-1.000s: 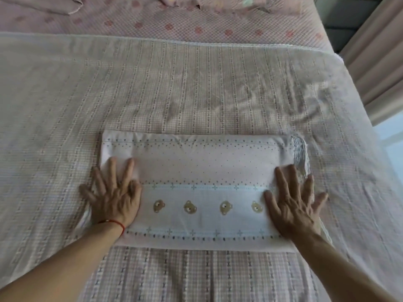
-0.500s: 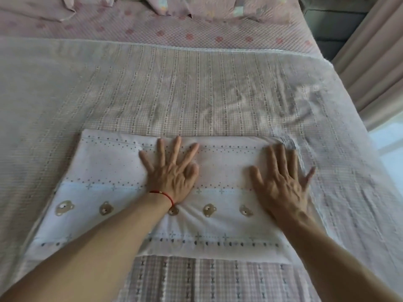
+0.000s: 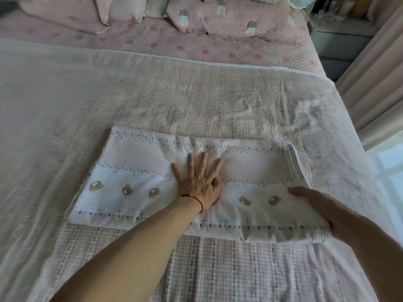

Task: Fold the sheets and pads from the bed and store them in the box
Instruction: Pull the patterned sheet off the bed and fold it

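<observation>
On the bed (image 3: 218, 269), the folded sheet (image 3: 135, 171) lay soft and light, left hand (image 3: 199, 182) spread flat at its centre, right hand (image 3: 322, 205) cupping its right end, the likely hold for folding.

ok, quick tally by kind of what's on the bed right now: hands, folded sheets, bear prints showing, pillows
Hands: 2, left hand flat on the middle, right hand at the right end
Folded sheet: 1
Bear prints showing: 5, first at; more could be hidden under the left hand
Pillows at the head of the bed: at least 3, partly cut off
Total: 11
</observation>
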{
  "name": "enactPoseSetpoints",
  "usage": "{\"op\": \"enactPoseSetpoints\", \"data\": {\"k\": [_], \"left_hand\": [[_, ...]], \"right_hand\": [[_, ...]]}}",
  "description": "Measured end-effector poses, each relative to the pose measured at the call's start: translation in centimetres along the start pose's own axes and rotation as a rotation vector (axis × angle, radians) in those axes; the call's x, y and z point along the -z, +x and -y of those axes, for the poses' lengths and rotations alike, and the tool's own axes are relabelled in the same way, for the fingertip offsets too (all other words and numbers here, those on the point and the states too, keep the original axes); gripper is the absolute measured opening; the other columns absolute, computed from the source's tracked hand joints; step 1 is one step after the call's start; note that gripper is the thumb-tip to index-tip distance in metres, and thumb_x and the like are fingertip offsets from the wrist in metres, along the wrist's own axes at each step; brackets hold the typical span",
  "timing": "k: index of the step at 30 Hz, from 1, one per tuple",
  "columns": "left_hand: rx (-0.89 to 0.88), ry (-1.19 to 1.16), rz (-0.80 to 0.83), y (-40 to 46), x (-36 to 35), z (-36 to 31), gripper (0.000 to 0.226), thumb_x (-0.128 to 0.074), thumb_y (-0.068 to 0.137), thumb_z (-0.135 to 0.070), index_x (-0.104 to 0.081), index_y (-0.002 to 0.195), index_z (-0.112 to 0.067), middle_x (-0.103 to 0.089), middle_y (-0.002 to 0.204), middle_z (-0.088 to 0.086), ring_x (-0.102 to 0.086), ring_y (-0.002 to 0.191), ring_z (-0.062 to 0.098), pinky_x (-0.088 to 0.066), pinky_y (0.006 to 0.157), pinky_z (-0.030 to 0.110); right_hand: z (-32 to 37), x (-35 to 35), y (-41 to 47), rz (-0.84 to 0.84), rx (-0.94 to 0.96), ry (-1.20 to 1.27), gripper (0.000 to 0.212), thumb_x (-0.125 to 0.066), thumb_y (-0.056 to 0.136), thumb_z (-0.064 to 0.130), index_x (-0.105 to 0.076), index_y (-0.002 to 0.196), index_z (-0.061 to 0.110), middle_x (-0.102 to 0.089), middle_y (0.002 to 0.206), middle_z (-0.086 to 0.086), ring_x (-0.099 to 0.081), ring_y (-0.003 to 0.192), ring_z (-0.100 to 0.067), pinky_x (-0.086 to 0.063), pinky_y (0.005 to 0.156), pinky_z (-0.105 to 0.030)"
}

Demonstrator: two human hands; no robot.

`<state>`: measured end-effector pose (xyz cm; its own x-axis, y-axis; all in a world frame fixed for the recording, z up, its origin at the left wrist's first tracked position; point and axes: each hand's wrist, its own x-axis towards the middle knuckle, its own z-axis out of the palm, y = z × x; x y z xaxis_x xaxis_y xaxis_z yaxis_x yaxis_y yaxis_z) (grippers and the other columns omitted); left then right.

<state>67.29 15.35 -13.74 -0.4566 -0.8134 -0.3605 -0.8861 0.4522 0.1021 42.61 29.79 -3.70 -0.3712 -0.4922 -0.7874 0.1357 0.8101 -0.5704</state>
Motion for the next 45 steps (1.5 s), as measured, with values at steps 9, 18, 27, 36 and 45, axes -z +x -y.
{"op": "enactPoseSetpoints", "data": {"k": [9,18,27,36,45], "left_hand": [[-0.267,-0.37,-0.052,-9.5,2.8,8.2,0.057,-0.033,0.108,-0.036,-0.013,0.161,-0.038,0.001,0.17,-0.006,0.01,0.156,0.013,-0.003,0.127,0.047],[0.167,-1.746,0.094,-11.1,11.5,18.2,0.04,-0.05,0.102,-0.04,-0.07,0.122,-0.011,-0.073,0.115,0.015,-0.07,0.096,0.035,-0.058,0.087,0.048],[0.504,-1.193,-0.01,-9.3,7.0,23.8,0.081,-0.086,0.062,-0.068,-0.068,0.123,-0.019,-0.071,0.122,0.004,-0.067,0.112,0.027,-0.05,0.101,0.035],[0.558,-0.809,-0.205,-9.5,5.4,24.9,0.069,-0.074,0.086,-0.042,-0.047,0.144,-0.013,-0.053,0.144,0.01,-0.052,0.132,0.031,-0.046,0.103,0.035],[0.52,-0.539,-0.049,-7.8,5.4,25.1,0.089,-0.055,0.085,-0.075,-0.049,0.137,-0.003,-0.055,0.136,0.019,-0.057,0.12,0.035,-0.051,0.098,0.039]], "right_hand": [[5.3,-3.2,-5.8,0.06,0.139,-0.044,0.033,-0.063,0.095,0.021,-0.063,0.123,0.003,-0.075,0.097,-0.029,-0.074,0.068,-0.042,-0.062,0.052,-0.046],[13.8,-24.3,-9.2,0.154,0.648,-0.434,0.058,-0.068,0.076,0.04,-0.053,0.13,0.023,-0.069,0.115,-0.004,-0.071,0.099,-0.031,-0.061,0.08,-0.047],[5.5,-36.7,-6.2,0.153,0.936,-0.714,0.038,-0.049,0.104,0.032,-0.062,0.128,0.004,-0.067,0.126,-0.015,-0.062,0.112,-0.031,-0.05,0.096,-0.043],[3.7,-30.2,0.5,-0.134,0.732,-0.933,0.071,-0.03,0.1,0.067,0.002,0.16,0.045,0.025,0.168,0.006,0.021,0.156,-0.028,0.01,0.118,-0.067],[2.4,-30.2,3.9,-0.035,0.667,-0.923,0.084,-0.023,0.088,0.081,0.008,0.159,0.049,0.032,0.165,0.014,0.025,0.154,-0.032,0.015,0.122,-0.06]]}}
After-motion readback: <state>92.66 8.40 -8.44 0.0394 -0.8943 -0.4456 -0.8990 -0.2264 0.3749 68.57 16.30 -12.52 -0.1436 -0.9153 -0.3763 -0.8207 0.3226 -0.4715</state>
